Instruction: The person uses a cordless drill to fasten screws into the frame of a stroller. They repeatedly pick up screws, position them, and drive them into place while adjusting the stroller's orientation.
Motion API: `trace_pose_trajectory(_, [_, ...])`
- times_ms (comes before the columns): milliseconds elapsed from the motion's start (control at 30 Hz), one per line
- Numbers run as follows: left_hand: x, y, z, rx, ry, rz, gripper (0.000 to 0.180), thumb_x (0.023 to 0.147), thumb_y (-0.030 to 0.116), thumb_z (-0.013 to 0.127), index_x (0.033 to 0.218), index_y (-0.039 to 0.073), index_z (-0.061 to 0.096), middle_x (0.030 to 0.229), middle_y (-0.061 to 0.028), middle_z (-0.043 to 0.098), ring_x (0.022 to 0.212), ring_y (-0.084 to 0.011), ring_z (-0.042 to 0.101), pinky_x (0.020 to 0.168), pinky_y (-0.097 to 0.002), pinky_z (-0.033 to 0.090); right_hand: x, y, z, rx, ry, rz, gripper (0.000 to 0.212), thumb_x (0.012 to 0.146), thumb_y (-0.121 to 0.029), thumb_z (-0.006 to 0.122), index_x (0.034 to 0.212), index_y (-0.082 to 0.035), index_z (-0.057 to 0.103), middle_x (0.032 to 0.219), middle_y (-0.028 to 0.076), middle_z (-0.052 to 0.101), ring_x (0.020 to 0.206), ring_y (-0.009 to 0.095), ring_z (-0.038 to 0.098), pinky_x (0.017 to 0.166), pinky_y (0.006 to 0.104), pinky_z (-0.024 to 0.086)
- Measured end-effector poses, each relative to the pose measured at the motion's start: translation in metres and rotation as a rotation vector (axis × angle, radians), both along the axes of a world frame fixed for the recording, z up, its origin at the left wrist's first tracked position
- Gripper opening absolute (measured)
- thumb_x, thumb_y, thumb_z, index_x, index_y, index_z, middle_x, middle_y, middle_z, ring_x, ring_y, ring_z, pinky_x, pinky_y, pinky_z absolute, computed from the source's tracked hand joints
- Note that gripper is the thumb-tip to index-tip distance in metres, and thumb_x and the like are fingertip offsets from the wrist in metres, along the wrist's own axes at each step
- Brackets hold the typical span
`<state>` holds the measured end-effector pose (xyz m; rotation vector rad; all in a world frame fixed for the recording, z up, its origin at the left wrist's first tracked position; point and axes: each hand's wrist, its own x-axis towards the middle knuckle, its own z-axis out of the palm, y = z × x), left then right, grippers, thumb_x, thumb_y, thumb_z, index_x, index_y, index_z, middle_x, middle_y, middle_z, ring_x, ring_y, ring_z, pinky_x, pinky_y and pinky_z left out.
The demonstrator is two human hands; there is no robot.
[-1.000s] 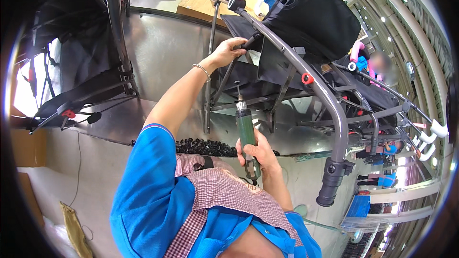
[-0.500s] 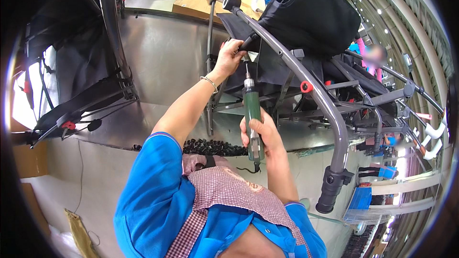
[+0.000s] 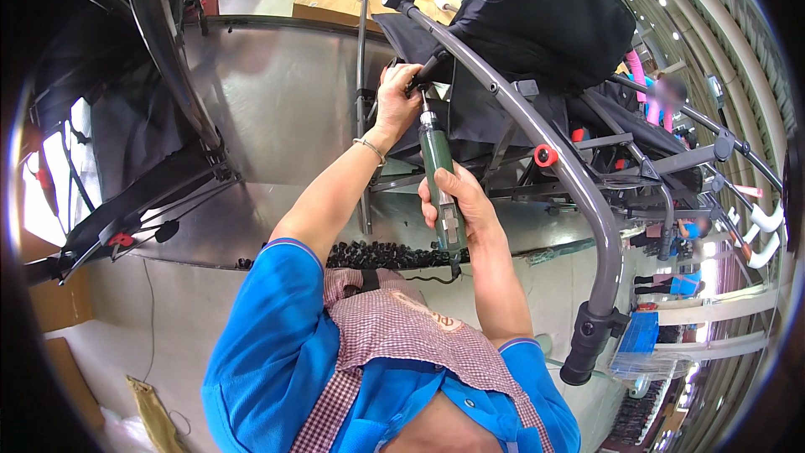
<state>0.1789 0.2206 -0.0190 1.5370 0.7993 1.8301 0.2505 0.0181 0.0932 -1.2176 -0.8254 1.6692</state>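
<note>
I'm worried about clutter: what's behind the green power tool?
Beyond the green power tool in the right hand, the metal tabletop, dark frame bars and small black parts show around it. Anything its body and the hand cover cannot be seen.

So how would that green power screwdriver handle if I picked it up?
The green power screwdriver is probably rigid, given its straight, hard-looking body; likely apt to roll if laid down, being roundish; and its cord may tug slightly.

I have my left arm reaching out along the driver's (image 3: 436, 151) left side, the left hand (image 3: 396, 102) just beside its tip, fingers curled, their ends hard to make out. My right hand (image 3: 463, 201) grips its body, forearm below.
</note>
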Motion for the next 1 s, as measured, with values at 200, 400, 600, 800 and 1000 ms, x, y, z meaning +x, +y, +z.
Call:
trace_pose_trajectory(200, [-0.003,0.002,-0.001,0.046,0.032,0.023,0.046,0.064,-0.007,0.064,0.108,0.006,0.064,0.099,-0.0103,0.064,0.096,-0.0319,0.058,0.091,-0.0385,0.045,0.011,0.008,0.005,-0.035,0.005,0.046,0.053,0.082,-0.039,0.077,0.105,-0.005,0.044,0.075,0.007,0.060,0.052,0.015,0.061,0.045,0.0295,0.052])
trace_pose_trajectory(400, [-0.030,0.000,0.003,-0.235,-0.108,-0.549,0.051,0.075,-0.009,0.062,0.124,0.003,0.060,0.114,-0.0012,0.057,0.105,-0.0121,0.055,0.089,-0.0245,0.046,0.008,0.011,0.013,-0.065,-0.067,0.030,0.050,0.081,-0.036,0.079,0.103,-0.006,0.045,0.072,0.006,0.060,0.050,0.014,0.061,0.042,0.0281,0.051])
trace_pose_trajectory(600, [-0.037,0.001,0.008,-0.442,-0.361,-0.751,0.032,0.092,-0.002,0.060,0.123,0.002,0.065,0.109,0.0021,0.057,0.103,-0.0080,0.052,0.091,-0.0220,0.042,0.007,0.012,0.011,-0.082,-0.097,0.039,0.055,0.081,-0.037,0.079,0.110,-0.005,0.045,0.072,0.006,0.060,0.051,0.014,0.060,0.043,0.0283,0.051])
trace_pose_trajectory(800, [-0.032,0.006,0.002,-0.520,-0.498,-0.842,0.033,0.093,-0.006,0.056,0.124,0.000,0.063,0.109,0.0009,0.057,0.103,-0.0099,0.054,0.095,-0.0219,0.040,0.009,0.012,0.007,-0.079,-0.008,0.042,0.074,0.084,-0.045,0.074,0.133,-0.002,0.041,0.074,0.007,0.058,0.050,0.014,0.057,0.044,0.0295,0.048])
trace_pose_trajectory(1000, [-0.033,0.011,0.000,-0.534,-0.516,-0.813,0.031,0.094,-0.005,0.056,0.123,-0.001,0.064,0.108,0.0010,0.056,0.104,-0.0099,0.054,0.098,-0.0221,0.040,0.003,0.019,0.001,-0.045,0.053,0.045,0.078,0.083,-0.053,0.071,0.132,0.000,0.042,0.074,0.007,0.058,0.050,0.014,0.056,0.044,0.0297,0.047])
